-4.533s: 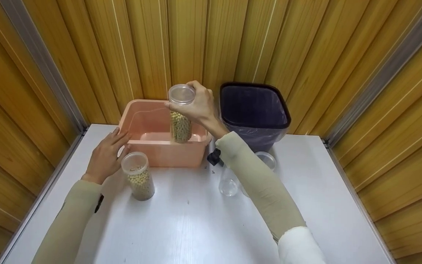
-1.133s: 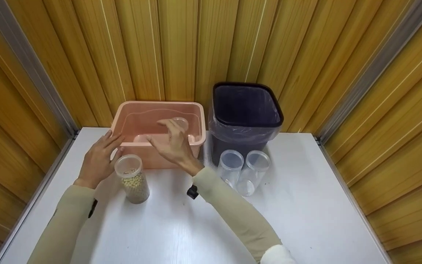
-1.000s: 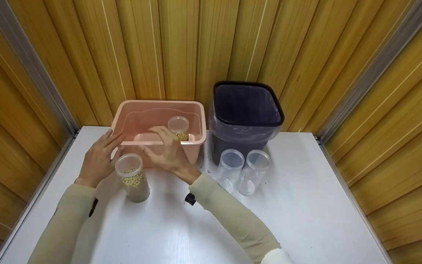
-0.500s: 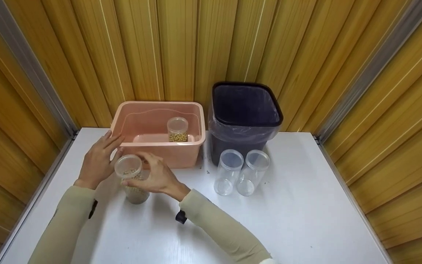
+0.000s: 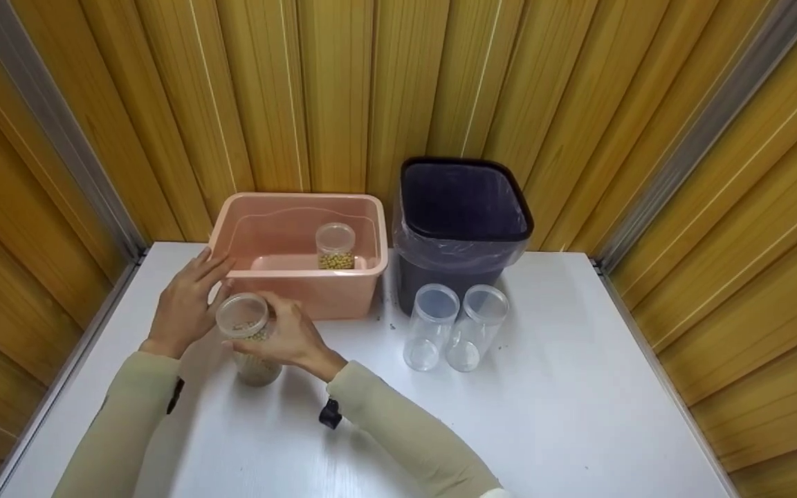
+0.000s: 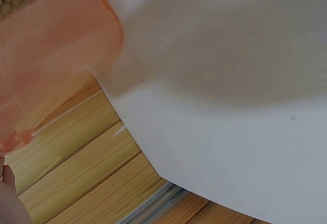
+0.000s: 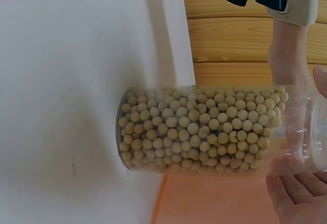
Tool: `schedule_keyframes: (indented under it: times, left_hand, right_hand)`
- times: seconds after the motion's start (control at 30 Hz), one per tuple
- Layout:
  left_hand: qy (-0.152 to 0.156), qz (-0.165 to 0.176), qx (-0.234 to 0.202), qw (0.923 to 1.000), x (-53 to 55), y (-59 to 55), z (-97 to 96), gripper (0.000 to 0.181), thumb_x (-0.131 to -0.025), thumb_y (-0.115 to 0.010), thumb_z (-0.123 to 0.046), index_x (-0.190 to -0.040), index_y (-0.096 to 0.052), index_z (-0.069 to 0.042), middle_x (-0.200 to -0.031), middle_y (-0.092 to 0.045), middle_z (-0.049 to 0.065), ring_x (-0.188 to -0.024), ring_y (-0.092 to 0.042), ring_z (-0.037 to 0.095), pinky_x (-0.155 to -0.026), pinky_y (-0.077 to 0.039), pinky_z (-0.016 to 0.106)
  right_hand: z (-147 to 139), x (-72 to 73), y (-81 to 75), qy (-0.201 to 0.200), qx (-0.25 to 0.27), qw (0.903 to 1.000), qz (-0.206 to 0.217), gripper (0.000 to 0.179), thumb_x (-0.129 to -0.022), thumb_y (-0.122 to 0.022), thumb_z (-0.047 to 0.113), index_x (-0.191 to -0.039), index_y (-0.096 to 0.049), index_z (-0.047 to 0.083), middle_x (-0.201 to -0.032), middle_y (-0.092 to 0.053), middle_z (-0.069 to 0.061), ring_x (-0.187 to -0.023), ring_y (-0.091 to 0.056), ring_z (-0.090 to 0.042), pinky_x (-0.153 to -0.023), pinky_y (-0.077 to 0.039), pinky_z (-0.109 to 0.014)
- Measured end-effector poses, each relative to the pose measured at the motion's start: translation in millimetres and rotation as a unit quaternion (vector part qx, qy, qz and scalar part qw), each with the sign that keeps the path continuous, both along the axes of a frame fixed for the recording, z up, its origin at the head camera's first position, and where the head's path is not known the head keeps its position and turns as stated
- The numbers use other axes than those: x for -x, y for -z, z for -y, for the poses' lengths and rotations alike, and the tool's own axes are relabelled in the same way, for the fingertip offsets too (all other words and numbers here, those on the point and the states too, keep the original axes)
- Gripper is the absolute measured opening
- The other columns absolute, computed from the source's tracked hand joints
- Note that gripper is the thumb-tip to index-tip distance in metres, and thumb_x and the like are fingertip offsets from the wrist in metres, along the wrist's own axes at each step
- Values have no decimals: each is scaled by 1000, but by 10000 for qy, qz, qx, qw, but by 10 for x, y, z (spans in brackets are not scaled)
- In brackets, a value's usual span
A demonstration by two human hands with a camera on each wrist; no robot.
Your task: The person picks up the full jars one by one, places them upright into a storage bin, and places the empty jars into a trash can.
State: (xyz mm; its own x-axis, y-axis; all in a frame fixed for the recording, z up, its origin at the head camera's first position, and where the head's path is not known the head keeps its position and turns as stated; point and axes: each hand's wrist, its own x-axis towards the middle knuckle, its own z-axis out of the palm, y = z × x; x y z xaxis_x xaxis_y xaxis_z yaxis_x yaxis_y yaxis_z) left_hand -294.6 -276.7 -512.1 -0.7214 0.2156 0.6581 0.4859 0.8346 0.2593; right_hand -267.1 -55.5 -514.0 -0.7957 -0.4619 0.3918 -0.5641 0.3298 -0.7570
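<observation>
Yellow-brown wood-grain walls [image 5: 398,90] enclosed a white tabletop [image 5: 578,387] on three sides; grey strips [image 5: 703,124] lined the two back corners; pale light gleamed softly across the tabletop.

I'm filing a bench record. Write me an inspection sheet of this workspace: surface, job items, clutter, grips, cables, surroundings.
Surface: white table, a few dark specks
Job items: near jar, part-filled with pale balls, in front of pink tub; second jar, also part-filled, inside the pink tub
Clutter: two empty-looking jars, in front of dark lined bin
Grips: right grip holds near jar; left grip at pink tub's rim
Cables: nothing seen
Surroundings: wood-look wall panels
</observation>
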Motion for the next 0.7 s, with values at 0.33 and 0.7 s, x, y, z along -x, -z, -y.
schedule_keyframes:
  times: [0.33,0.7]
  left_hand:
    - [-82,155,-17,9998,-14,-14,-11,44,-103,-71,-18,-146,-66,-9,-148,-65,18,-146,-51,48,-112,-44,73]
    - [-46,173,-43,9998,-30,-30,-15,45,-103,-71,-16,-147,-65,-9,-147,-66,18,-146,-51,46,-114,-43,71]
  right_hand:
    - [26,-10,6,204,217,9993,-211,69,-74,-98,42,-132,-71,16,-115,-81,-1,-102,-76,-6,-85,-53,-7]
    - [-34,-13,-113,249,259,9987,-356,67,-75,-96,47,-129,-73,15,-112,-81,1,-98,-74,-1,-82,-54,-9]
